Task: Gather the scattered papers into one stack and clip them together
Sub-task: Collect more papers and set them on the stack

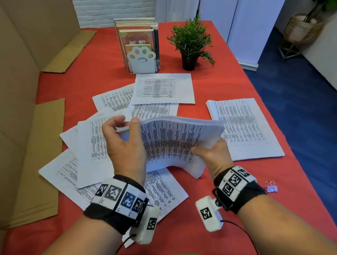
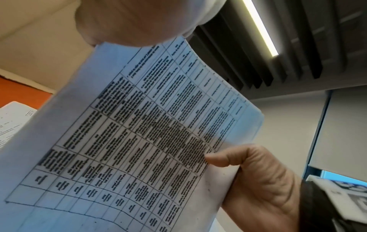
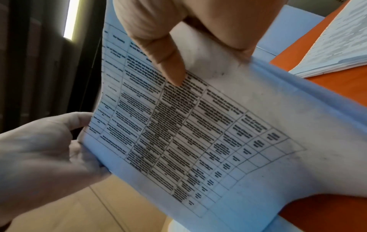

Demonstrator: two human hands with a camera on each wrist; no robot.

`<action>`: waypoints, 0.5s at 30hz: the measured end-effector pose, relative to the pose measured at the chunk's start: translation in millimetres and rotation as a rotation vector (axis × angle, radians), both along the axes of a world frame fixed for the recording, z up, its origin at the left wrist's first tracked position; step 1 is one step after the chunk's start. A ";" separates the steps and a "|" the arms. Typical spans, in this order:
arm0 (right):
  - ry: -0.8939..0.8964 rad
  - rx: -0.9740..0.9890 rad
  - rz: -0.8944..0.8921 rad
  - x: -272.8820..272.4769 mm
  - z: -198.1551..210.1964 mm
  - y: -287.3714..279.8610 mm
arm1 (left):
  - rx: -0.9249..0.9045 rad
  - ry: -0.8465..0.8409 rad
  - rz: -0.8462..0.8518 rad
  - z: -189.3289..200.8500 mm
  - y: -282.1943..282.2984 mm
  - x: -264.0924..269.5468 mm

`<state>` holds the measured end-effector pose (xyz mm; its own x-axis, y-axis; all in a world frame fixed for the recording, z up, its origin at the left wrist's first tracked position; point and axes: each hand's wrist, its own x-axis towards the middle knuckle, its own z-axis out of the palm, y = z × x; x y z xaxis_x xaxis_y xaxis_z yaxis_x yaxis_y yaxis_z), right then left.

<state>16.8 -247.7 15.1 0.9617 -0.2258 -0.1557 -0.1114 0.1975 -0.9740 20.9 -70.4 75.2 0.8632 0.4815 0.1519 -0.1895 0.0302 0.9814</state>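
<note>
Above loose sheets (image 1: 91, 148) (binder clips (image 1: 271, 187) lie right), left hand (image 1: 125, 149) and right hand (image 1: 214, 156) grip a bent bundle (image 1: 172, 142).

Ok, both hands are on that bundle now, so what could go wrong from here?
1. The held bundle bows between the left hand and right hand; each grip sits at an edge, so inner sheets may slide out.
2. Loose sheets lie fanned on the red tablecloth below; lowering the bundle could scatter them.
3. The binder clips lie near the table edge, where a wrist could knock them off.
</note>
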 end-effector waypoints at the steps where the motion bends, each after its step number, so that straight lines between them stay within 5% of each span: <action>1: 0.003 -0.002 0.012 -0.7 -0.5 -1.2 | 0.017 -0.014 -0.003 -0.7 -0.3 -0.9; 5: 0.008 0.048 0.003 -1.6 -1.7 -6.6 | 0.099 -0.046 -0.126 -10.5 8.4 -2.5; 10: 0.066 0.050 -0.016 1.4 -4.1 -6.0 | 0.107 0.161 -0.371 -40.0 22.4 1.1; 15: 0.058 0.021 -0.083 8.1 -2.9 -5.1 | 0.100 0.163 -0.345 -43.9 11.8 -1.3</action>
